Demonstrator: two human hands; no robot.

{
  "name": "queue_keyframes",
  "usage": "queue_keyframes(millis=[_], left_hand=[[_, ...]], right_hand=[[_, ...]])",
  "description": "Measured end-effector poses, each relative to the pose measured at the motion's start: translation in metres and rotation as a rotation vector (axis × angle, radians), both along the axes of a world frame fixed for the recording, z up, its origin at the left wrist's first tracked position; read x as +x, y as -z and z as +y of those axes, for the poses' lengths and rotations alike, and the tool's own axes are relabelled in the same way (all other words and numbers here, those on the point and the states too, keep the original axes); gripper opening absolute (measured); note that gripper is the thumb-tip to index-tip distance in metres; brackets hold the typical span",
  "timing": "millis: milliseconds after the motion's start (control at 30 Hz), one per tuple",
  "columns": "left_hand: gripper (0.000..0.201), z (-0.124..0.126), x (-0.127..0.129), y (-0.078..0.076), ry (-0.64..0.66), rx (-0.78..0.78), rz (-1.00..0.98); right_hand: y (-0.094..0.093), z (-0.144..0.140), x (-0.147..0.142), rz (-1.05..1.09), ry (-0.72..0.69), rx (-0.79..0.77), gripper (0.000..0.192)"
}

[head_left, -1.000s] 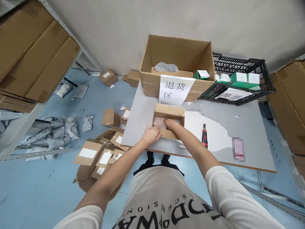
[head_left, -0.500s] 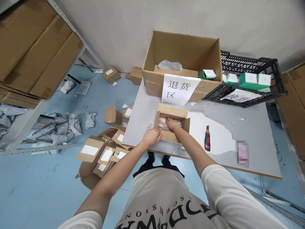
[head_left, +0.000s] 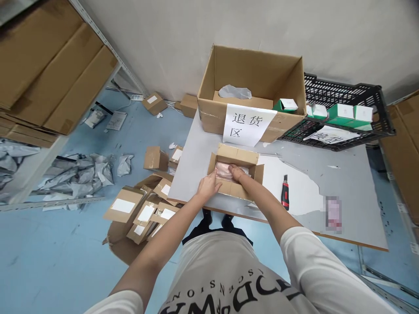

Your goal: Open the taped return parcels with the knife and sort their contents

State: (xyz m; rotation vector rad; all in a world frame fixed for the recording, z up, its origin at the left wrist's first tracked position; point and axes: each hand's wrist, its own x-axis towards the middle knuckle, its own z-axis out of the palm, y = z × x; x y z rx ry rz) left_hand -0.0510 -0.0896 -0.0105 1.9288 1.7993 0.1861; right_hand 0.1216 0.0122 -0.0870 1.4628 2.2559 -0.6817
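Observation:
A small open cardboard box [head_left: 238,152] stands on the table in front of me, flaps spread. Inside lies a pale pink, soft-looking package [head_left: 223,170] in what seems to be clear wrap. My left hand [head_left: 208,185] grips the box's near left corner, with fingertips reaching over the wall toward the package. Down in the box, my right hand [head_left: 238,173] has its fingers on the pink package, closed around part of it; the fingertips are partly hidden. To the right of the box lies a red and black utility knife [head_left: 285,194] on a torn white sheet [head_left: 303,187].
Behind stand a large cardboard box [head_left: 209,115] with a paper sign and a black plastic crate [head_left: 381,113] holding green-and-white boxes. A blurred pink item [head_left: 333,213] lies at the table's right. Labelled cartons [head_left: 122,205] fill a container on the floor at left.
My left hand's fingers have moved in over the box's wall. The right hand has shifted slightly on the pink package, and the small box has moved a little toward me.

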Motion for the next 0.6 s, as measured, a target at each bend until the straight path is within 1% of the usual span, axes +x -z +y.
queue_keyframes(millis=[33,167,267,433,467,600], left_hand=[[0.057,0.001,0.0,0.001,-0.002,0.004,-0.008],[0.055,0.001,0.0,0.004,-0.007,0.015,-0.007],[0.056,0.001,0.0,0.005,0.0,0.009,0.004],[0.052,0.003,0.0,0.003,0.032,-0.034,0.043],[0.051,0.003,0.0,0.003,0.036,-0.038,0.051],[0.046,0.003,0.001,0.004,0.05,-0.039,0.067]], right_hand=[[0.0,0.001,-0.002,-0.005,-0.005,0.0,0.041],[0.003,0.003,-0.015,-0.041,-0.016,0.022,0.054],[0.004,0.001,-0.024,-0.065,-0.007,0.033,0.054],[-0.001,-0.003,-0.025,-0.073,0.035,0.016,0.063],[-0.003,-0.002,-0.024,-0.066,0.045,0.009,0.061],[-0.013,0.004,-0.016,-0.022,0.081,-0.031,0.041]])
